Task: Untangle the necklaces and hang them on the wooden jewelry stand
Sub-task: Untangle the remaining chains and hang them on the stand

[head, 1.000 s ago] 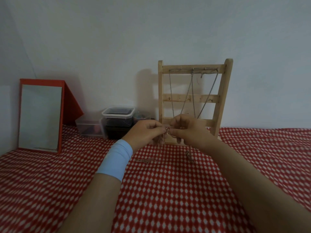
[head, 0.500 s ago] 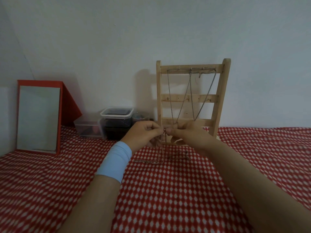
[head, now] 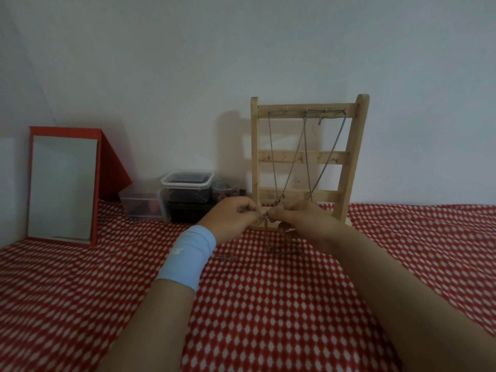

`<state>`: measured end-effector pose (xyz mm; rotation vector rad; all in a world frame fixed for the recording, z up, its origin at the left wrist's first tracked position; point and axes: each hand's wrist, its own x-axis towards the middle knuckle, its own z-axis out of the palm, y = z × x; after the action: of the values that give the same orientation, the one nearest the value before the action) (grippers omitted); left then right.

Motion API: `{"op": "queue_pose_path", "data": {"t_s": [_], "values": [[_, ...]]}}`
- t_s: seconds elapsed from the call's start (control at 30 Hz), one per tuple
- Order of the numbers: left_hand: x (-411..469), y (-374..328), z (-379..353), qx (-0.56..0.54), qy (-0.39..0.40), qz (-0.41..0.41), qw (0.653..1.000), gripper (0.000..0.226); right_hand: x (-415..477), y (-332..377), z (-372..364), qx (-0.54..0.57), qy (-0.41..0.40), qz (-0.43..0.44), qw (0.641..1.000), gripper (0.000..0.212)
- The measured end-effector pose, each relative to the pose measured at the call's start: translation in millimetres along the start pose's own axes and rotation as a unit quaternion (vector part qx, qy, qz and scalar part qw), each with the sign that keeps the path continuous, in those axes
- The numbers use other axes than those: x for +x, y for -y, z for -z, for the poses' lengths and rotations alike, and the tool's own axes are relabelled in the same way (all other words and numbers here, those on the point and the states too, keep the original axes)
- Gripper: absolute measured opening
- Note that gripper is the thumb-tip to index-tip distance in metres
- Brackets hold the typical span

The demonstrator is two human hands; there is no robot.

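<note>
Far centre, against the wall (head: 188, 63), the wooden jewelry stand (head: 352, 162) is carrying chains (head: 272, 151) on its top rail (head: 284, 106). Just in front, the left hand (head: 233, 219) and right hand (head: 299, 220) are each pinching the tangled necklace (head: 265, 217), its tail trailing onto the red checked cloth (head: 268, 304), which is spreading broadly near and right. Far left, a lidded tub (head: 188, 181) is holding dark items; a lower clear box (head: 139, 205), something reddish.
</note>
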<state>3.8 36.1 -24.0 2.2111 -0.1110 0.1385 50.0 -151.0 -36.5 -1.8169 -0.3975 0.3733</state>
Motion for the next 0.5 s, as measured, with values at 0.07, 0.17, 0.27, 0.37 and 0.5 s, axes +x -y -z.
{"op": "queue_pose_path", "data": {"t_s": [0.07, 0.17, 0.27, 0.37, 0.5], "values": [[-1, 2, 1, -0.026, 0.002, -0.002, 1.000, 0.016, 0, 1, 2, 0.000, 0.003, 0.024, 1.000, 0.021], [-1, 6, -1, -0.020, -0.016, -0.024, 0.999, 0.010, -1, 3, -1, -0.017, -0.008, 0.042, 0.999, 0.021], [0, 6, -1, -0.014, -0.036, -0.020, 0.999, 0.008, 0, 5, -4, -0.060, -0.010, 0.050, 0.997, 0.023], [0, 5, 1, -0.050, -0.035, -0.013, 0.998, 0.012, 0, 6, -7, -0.072, -0.008, 0.049, 0.996, 0.025], [-1, 11, -2, -0.132, -0.011, 0.018, 0.991, 0.017, -3, 9, -6, -0.083, 0.018, 0.043, 0.995, 0.031]]}}
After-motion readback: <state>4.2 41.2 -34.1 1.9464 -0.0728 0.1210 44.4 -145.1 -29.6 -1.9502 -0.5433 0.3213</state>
